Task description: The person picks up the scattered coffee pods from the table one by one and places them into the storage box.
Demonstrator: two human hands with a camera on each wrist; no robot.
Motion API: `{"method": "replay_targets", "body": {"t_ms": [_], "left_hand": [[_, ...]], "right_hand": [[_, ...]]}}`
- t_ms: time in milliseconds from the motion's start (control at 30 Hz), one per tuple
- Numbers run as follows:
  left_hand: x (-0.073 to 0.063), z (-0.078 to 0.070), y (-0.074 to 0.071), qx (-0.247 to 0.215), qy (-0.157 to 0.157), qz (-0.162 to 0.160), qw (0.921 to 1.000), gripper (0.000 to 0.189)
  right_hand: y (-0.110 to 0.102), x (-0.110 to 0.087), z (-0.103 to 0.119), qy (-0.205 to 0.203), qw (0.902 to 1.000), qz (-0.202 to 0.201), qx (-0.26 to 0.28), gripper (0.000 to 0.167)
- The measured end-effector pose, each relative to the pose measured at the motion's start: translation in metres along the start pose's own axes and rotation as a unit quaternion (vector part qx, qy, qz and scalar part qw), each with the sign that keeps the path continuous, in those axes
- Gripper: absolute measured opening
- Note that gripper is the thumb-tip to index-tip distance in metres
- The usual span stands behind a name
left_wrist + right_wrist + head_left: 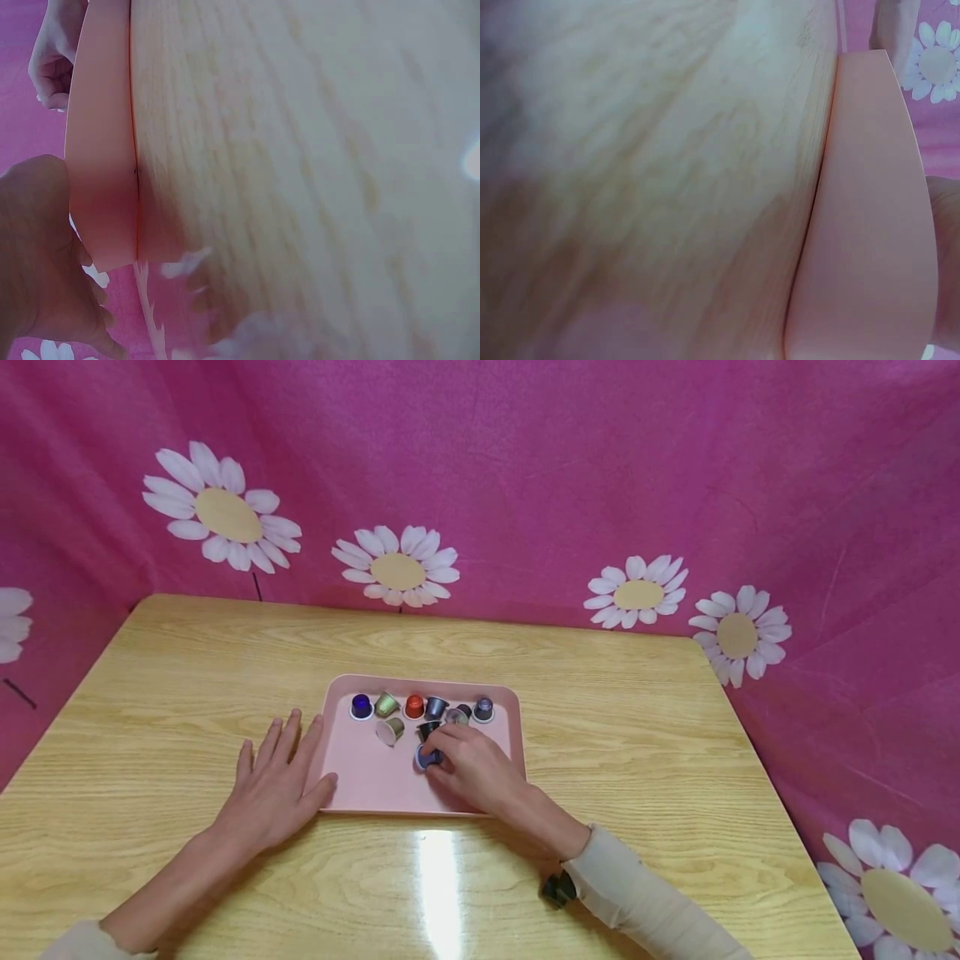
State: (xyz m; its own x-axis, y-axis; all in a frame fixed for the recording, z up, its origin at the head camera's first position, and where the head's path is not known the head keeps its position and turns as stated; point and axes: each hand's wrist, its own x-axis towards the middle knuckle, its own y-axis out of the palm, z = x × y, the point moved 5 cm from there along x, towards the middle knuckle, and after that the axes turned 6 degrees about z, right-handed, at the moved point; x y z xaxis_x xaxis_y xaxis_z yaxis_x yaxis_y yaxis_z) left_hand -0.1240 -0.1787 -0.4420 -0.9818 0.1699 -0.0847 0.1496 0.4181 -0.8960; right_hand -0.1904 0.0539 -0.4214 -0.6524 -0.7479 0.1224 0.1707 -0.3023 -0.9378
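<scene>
A pink tray lies on the table with several coffee capsules on it. My right hand reaches over its right part, thumb and fingers pinching a blue coffee capsule whose pale rim faces left. Just behind the fingertips is a black capsule, partly covered by the hand. My left hand rests with spread, straight fingers at the tray's left side, thumb over the rim. In the left wrist view, the tray's outer wall stands beside that hand. The right wrist view shows mostly table and tray wall.
Along the tray's back stand a dark blue capsule, a green one, a red one and several greyish ones; a beige capsule lies tipped in front. A dark object sits by the right sleeve. Pink flowered cloth surrounds the table.
</scene>
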Motion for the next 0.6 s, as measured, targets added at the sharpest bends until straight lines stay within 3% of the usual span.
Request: {"method": "replay_targets", "body": {"t_ms": [600], "left_hand": [[0.0009, 0.0002, 0.0000, 0.000, -0.001, 0.002, 1.0000, 0.079]], "right_hand": [[-0.0015, -0.0039, -0.0006, -0.004, 0.9986, -0.029, -0.045, 0.015]]}}
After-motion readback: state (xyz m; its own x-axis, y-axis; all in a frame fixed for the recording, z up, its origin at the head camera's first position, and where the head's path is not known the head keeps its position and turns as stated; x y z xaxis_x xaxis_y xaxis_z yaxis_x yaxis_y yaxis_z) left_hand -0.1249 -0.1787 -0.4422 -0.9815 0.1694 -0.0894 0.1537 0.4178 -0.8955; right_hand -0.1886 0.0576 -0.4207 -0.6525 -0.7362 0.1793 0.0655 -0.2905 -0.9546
